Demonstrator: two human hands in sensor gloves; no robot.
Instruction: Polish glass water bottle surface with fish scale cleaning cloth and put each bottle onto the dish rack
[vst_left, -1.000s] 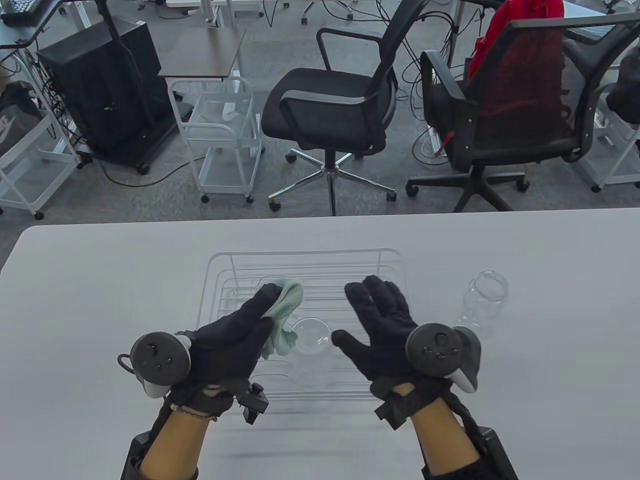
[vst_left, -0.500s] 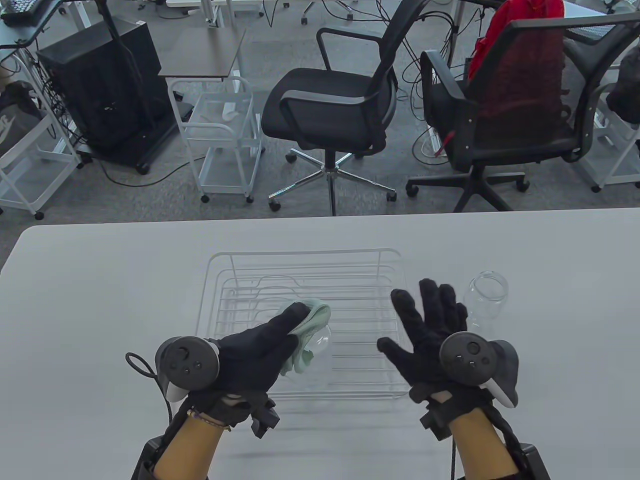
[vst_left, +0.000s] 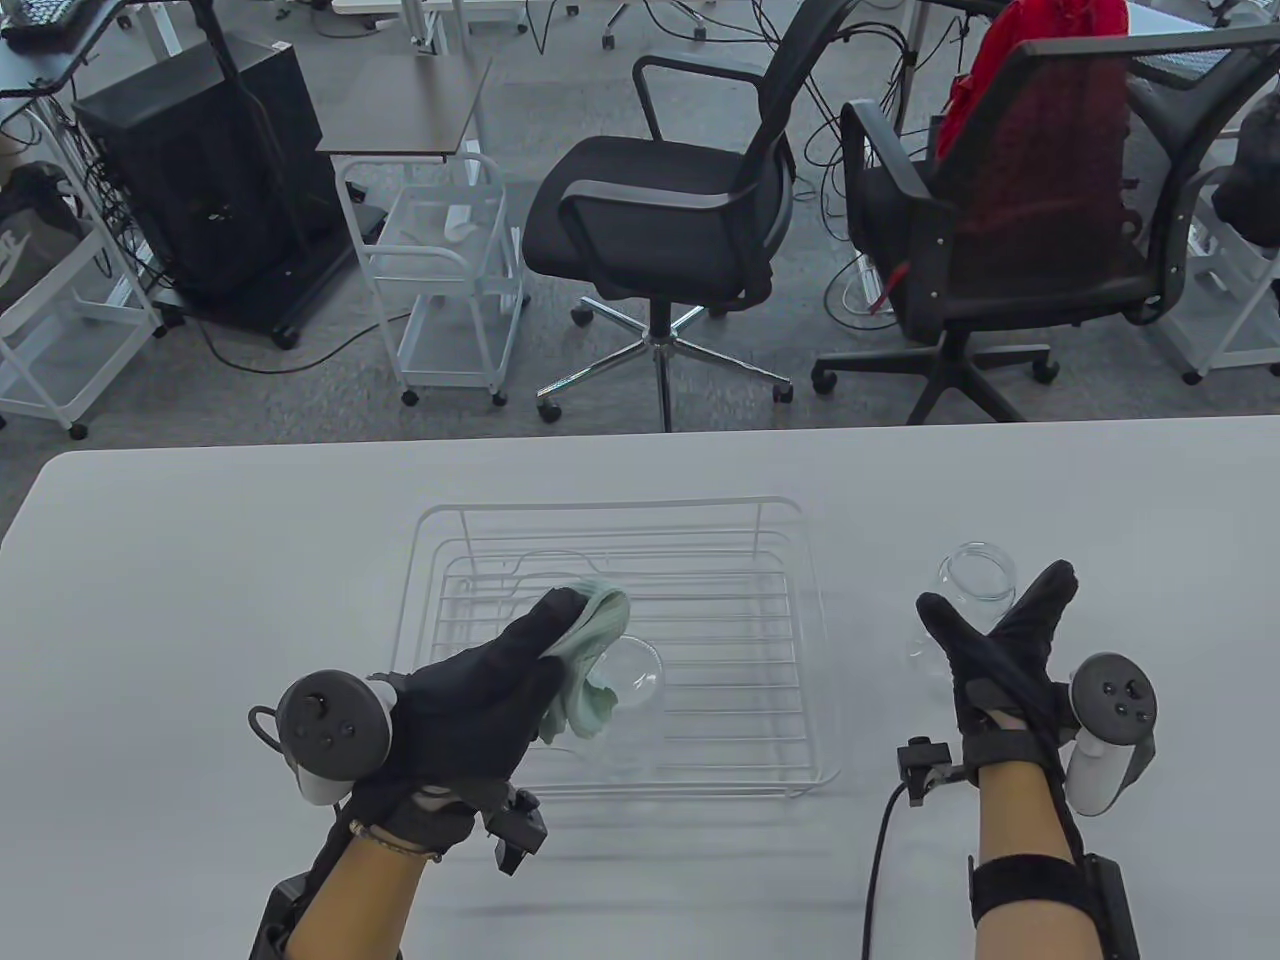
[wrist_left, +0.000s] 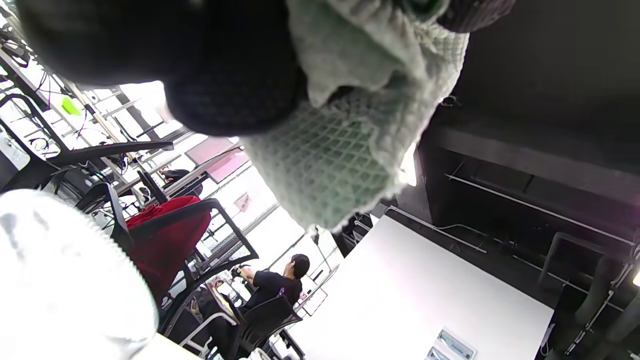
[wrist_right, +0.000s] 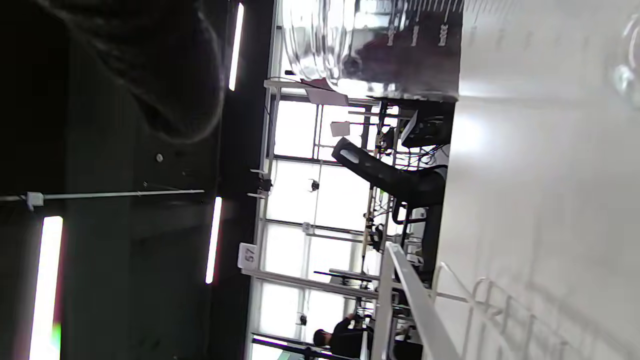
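Note:
A clear glass bottle (vst_left: 632, 690) stands in the white wire dish rack (vst_left: 700, 520), mouth up. My left hand (vst_left: 500, 680) hovers over the rack's left side and pinches the pale green fish scale cloth (vst_left: 590, 655), which hangs against that bottle. In the left wrist view the cloth (wrist_left: 340, 160) droops below my dark fingers (wrist_left: 235, 75). A second glass bottle (vst_left: 975, 580) stands on the table to the right of the rack. My right hand (vst_left: 1000, 650) is just in front of it, turned on edge, thumb and fingers spread and straight, holding nothing. The right wrist view shows that bottle (wrist_right: 340, 35) close by.
The rack sits mid-table on a white table (vst_left: 200, 600). Beyond the far edge are two black office chairs (vst_left: 670, 210), one with a red garment (vst_left: 1040, 60), and white trolleys (vst_left: 450, 270). A cable (vst_left: 880, 860) runs along my right forearm.
My right hand has swung from above the rack to the right, turned on edge, and reached the bottle on the table. My left hand with the cloth has stayed over the rack.

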